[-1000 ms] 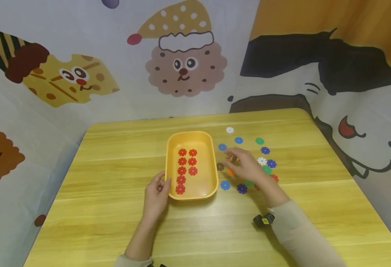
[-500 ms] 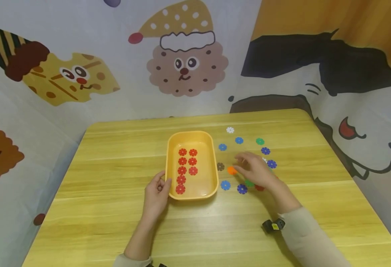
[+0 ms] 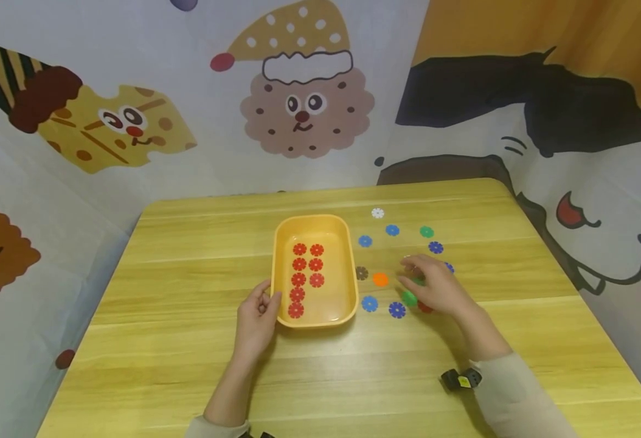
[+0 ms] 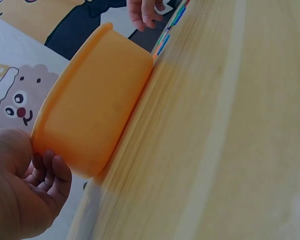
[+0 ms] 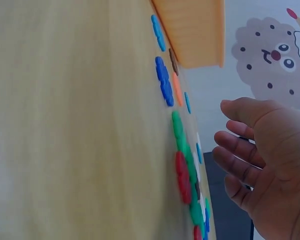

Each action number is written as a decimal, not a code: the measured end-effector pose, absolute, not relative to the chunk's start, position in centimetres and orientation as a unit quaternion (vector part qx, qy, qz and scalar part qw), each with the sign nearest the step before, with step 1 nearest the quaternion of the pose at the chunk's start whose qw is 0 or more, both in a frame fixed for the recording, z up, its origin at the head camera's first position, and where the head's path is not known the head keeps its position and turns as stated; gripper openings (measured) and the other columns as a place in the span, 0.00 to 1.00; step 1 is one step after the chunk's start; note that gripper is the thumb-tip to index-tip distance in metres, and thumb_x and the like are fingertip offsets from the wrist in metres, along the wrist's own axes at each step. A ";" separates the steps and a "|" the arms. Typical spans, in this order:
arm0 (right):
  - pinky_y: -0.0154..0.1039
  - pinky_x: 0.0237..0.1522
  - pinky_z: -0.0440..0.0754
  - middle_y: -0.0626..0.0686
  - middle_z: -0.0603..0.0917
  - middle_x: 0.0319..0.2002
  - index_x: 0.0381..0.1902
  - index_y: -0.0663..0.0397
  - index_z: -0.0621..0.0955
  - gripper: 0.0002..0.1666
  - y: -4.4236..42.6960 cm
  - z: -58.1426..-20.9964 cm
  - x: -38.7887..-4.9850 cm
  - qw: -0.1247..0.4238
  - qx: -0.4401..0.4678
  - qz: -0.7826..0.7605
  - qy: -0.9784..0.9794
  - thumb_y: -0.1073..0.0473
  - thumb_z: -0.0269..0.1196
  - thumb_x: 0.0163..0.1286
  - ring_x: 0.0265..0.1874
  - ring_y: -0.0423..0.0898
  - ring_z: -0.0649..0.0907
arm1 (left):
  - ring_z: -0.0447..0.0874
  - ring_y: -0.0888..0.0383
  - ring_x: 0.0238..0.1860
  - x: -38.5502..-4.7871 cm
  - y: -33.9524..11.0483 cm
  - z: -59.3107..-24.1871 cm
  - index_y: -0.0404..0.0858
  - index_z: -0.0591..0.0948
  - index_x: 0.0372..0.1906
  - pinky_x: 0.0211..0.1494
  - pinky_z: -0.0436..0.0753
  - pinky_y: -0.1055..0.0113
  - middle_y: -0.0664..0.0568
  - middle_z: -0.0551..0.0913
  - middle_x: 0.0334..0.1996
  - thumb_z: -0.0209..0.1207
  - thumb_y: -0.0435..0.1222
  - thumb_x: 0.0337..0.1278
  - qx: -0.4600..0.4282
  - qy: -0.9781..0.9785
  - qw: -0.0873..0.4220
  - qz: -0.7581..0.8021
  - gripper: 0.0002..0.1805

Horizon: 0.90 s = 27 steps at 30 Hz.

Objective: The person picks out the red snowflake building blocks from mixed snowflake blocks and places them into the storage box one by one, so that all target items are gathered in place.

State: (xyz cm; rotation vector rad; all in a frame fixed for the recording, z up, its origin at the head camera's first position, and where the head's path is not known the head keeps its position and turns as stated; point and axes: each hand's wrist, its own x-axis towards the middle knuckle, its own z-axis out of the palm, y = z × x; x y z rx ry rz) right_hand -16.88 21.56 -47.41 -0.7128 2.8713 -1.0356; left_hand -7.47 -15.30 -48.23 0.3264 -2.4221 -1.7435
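A yellow-orange plastic tray stands on the table, holding several red snowflake discs in two columns. My left hand grips its near left edge; in the left wrist view the fingers are bent against the outer wall. To the right, my right hand hovers over loose snowflake discs, its fingers loosely bent with nothing between them. Under and around it lie a green disc, an orange disc, a dark blue disc and a partly covered red disc.
Farther back on the wooden table lie a white disc, a light blue disc and a green disc. A brown disc sits close to the tray's right wall. A cartoon-printed cloth hangs behind the table.
My right hand has moved right, away from the tray, uncovering the orange disc and partly covering the white and dark blue ones. The left hand and tray have stayed in place.
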 end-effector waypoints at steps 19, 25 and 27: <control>0.53 0.47 0.84 0.58 0.85 0.49 0.56 0.62 0.81 0.23 24.0 -48.3 -15.3 0.012 -0.191 -0.330 0.924 0.57 0.71 0.66 0.45 0.54 0.83 | 0.69 0.61 0.23 -7.5 -15.3 -48.2 0.31 0.75 0.67 0.23 0.71 0.74 0.49 0.74 0.26 0.60 0.36 0.71 0.111 -0.807 0.069 -0.576 0.24; 0.36 0.30 0.78 0.47 0.80 0.32 0.48 0.60 0.84 0.23 24.9 -48.6 -14.9 0.038 -0.201 -0.312 0.928 0.53 0.76 0.60 0.28 0.43 0.76 | 0.69 0.61 0.23 -7.5 -15.2 -48.2 0.31 0.75 0.67 0.22 0.71 0.73 0.49 0.74 0.25 0.59 0.35 0.71 0.112 -0.806 0.068 -0.577 0.24; 0.34 0.28 0.76 0.45 0.78 0.29 0.46 0.59 0.84 0.23 25.2 -48.6 -14.8 0.045 -0.207 -0.308 0.928 0.52 0.77 0.58 0.26 0.42 0.74 | 0.69 0.60 0.23 -7.5 -15.2 -48.3 0.31 0.75 0.67 0.22 0.70 0.73 0.49 0.74 0.25 0.59 0.35 0.71 0.113 -0.806 0.068 -0.577 0.23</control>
